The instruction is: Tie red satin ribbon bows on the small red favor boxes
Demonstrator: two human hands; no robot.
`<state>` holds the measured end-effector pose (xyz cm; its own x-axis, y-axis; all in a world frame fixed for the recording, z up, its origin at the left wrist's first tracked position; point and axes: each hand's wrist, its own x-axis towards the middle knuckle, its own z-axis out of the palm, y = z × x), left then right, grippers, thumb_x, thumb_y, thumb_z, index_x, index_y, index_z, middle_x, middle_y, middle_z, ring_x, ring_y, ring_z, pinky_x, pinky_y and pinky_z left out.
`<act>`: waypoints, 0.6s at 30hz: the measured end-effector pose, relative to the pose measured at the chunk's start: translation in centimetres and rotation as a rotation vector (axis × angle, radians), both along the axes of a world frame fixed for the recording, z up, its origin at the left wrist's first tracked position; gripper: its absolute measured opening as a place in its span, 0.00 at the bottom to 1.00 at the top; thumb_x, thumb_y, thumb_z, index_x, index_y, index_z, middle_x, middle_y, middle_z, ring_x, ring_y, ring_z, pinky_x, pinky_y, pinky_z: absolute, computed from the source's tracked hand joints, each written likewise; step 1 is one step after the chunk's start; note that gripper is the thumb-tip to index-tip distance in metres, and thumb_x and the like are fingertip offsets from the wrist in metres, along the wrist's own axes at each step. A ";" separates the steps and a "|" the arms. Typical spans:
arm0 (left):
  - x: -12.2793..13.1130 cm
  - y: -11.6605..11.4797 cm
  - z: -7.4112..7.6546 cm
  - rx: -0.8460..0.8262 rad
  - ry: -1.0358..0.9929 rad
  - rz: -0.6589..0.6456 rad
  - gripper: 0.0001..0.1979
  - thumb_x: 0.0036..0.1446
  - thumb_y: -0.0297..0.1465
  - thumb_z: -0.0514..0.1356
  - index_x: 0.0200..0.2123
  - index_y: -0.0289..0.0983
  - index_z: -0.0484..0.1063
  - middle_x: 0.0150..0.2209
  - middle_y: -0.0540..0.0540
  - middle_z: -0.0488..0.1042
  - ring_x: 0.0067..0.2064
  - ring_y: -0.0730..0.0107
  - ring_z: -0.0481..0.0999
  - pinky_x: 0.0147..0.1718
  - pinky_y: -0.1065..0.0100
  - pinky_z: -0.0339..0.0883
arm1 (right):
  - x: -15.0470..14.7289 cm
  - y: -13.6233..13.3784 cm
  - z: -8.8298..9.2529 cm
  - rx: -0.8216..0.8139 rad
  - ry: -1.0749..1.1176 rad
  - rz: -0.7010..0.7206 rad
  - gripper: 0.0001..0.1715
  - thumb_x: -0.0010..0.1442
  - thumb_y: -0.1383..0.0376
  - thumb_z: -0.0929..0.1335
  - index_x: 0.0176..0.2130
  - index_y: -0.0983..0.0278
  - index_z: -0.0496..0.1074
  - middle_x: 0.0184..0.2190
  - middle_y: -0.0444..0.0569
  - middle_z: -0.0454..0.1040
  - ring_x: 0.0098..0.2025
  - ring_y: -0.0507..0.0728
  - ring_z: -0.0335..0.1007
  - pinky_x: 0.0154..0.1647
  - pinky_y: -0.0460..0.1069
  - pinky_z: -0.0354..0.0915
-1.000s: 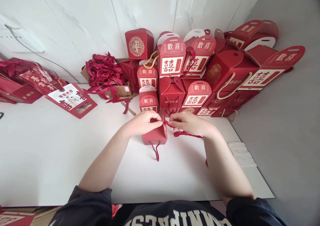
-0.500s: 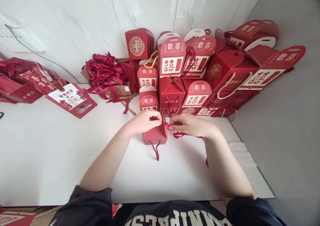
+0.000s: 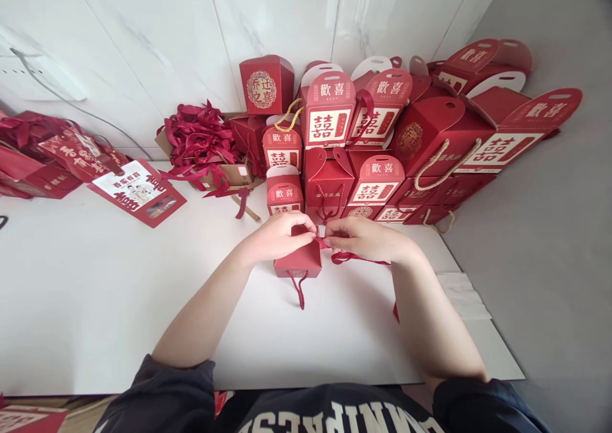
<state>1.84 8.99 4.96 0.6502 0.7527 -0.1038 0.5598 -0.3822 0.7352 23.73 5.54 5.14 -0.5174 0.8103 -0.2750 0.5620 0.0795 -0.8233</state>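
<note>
That small box [image 3: 297, 261] is red, its cord handle [image 3: 301, 293] deeper; the ribbon [image 3: 351, 256] looks crimson from here; stacked boxes [image 3: 329, 165] are red, several with cream panels [image 3: 326, 127]; wall tiles [image 3: 277, 18] are white, grey-veined.

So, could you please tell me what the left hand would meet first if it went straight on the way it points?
The left hand would probably meet the red ribbon first, with the right hand just beyond; depth is unclear.

White tabletop [image 3: 215, 318]: small red box [image 3: 297, 264], rope handle [image 3: 300, 289] on near side; left-hand grip [image 3: 282, 235] at its upper edge, right-hand grip [image 3: 356, 236] pinching red ribbon [image 3: 322, 242] just beside; stacked boxes [image 3: 329, 104] behind; tangled ribbons [image 3: 205, 139] in carton [image 3: 241, 176]
</note>
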 end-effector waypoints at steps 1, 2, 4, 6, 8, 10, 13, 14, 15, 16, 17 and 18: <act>0.0 0.0 0.0 0.004 -0.003 -0.002 0.09 0.59 0.36 0.56 0.37 0.40 0.74 0.43 0.49 0.77 0.46 0.63 0.74 0.46 0.65 0.65 | 0.0 0.0 0.0 -0.003 0.001 -0.013 0.13 0.63 0.57 0.63 0.32 0.62 0.68 0.31 0.46 0.73 0.29 0.54 0.71 0.28 0.47 0.63; 0.0 -0.1 0.1 0.005 -0.007 -0.002 0.09 0.59 0.36 0.56 0.37 0.40 0.74 0.43 0.49 0.77 0.46 0.63 0.74 0.47 0.65 0.65 | 0.0 -0.1 0.0 -0.005 0.000 -0.028 0.13 0.62 0.57 0.63 0.32 0.62 0.67 0.31 0.46 0.72 0.29 0.54 0.71 0.28 0.47 0.63; 0.0 -0.1 0.2 -0.007 -0.009 0.004 0.11 0.61 0.37 0.54 0.36 0.40 0.74 0.42 0.49 0.77 0.45 0.64 0.74 0.45 0.65 0.65 | 0.2 -0.1 0.1 0.001 -0.014 -0.053 0.13 0.62 0.56 0.63 0.31 0.62 0.67 0.30 0.46 0.71 0.29 0.54 0.70 0.27 0.47 0.62; 0.0 -0.3 0.4 -0.025 0.001 0.021 0.14 0.62 0.40 0.52 0.34 0.40 0.74 0.39 0.49 0.77 0.42 0.64 0.74 0.41 0.66 0.65 | 0.5 -0.1 0.3 0.015 -0.031 -0.063 0.15 0.62 0.55 0.63 0.31 0.62 0.67 0.29 0.46 0.70 0.29 0.54 0.68 0.27 0.47 0.62; 0.1 -0.4 0.5 -0.019 0.009 0.041 0.17 0.62 0.44 0.52 0.33 0.40 0.74 0.37 0.49 0.78 0.40 0.64 0.74 0.39 0.66 0.64 | 0.9 0.0 0.4 0.035 -0.034 -0.073 0.17 0.62 0.53 0.63 0.30 0.62 0.68 0.29 0.45 0.68 0.30 0.53 0.67 0.28 0.47 0.62; 0.2 -0.5 0.6 -0.004 0.009 0.051 0.17 0.61 0.45 0.54 0.33 0.40 0.75 0.37 0.49 0.78 0.40 0.64 0.74 0.39 0.66 0.64 | 1.4 0.2 0.6 0.065 -0.029 -0.085 0.18 0.62 0.52 0.64 0.29 0.62 0.67 0.28 0.45 0.67 0.30 0.53 0.64 0.27 0.47 0.60; 0.1 -0.4 0.5 -0.045 0.020 0.021 0.15 0.61 0.42 0.54 0.33 0.40 0.75 0.38 0.49 0.79 0.40 0.64 0.75 0.37 0.67 0.64 | 1.6 0.5 0.6 0.104 -0.027 -0.090 0.19 0.61 0.51 0.64 0.28 0.62 0.66 0.26 0.43 0.64 0.27 0.51 0.59 0.26 0.46 0.57; 0.0 -0.2 0.4 -0.067 0.026 0.009 0.14 0.61 0.41 0.54 0.33 0.40 0.75 0.37 0.50 0.79 0.40 0.65 0.75 0.37 0.67 0.64 | 1.5 0.5 0.6 0.102 -0.022 -0.087 0.19 0.61 0.51 0.64 0.28 0.62 0.65 0.25 0.42 0.63 0.26 0.51 0.58 0.26 0.46 0.57; 0.0 -0.1 0.3 -0.083 0.030 0.004 0.14 0.61 0.40 0.54 0.33 0.39 0.75 0.37 0.50 0.78 0.39 0.65 0.75 0.36 0.67 0.64 | 1.4 0.5 0.6 0.090 -0.013 -0.079 0.19 0.60 0.51 0.64 0.27 0.62 0.65 0.24 0.42 0.63 0.26 0.51 0.58 0.26 0.46 0.56; -0.1 0.0 0.3 -0.092 0.033 0.005 0.14 0.61 0.40 0.54 0.33 0.39 0.75 0.37 0.50 0.78 0.39 0.65 0.75 0.36 0.67 0.64 | 1.2 0.5 0.5 0.075 0.001 -0.076 0.19 0.60 0.51 0.65 0.27 0.62 0.64 0.24 0.42 0.63 0.25 0.51 0.58 0.25 0.46 0.56; -0.2 0.1 0.2 -0.094 0.035 0.010 0.13 0.61 0.39 0.54 0.33 0.39 0.74 0.36 0.50 0.78 0.39 0.65 0.75 0.36 0.67 0.64 | 1.0 0.4 0.4 0.056 0.017 -0.075 0.19 0.59 0.51 0.65 0.27 0.62 0.64 0.24 0.42 0.63 0.25 0.51 0.59 0.25 0.47 0.57; -0.2 0.2 0.2 -0.094 0.037 0.015 0.13 0.61 0.39 0.54 0.32 0.39 0.74 0.36 0.50 0.78 0.39 0.65 0.75 0.36 0.67 0.64 | 0.7 0.3 0.4 0.038 0.033 -0.080 0.19 0.59 0.50 0.65 0.27 0.62 0.64 0.24 0.43 0.64 0.26 0.52 0.60 0.26 0.47 0.58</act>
<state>1.64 9.16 5.15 0.6335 0.7481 -0.1978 0.5921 -0.3041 0.7462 24.47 5.85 5.49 -0.4589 0.8590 -0.2271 0.5406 0.0670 -0.8386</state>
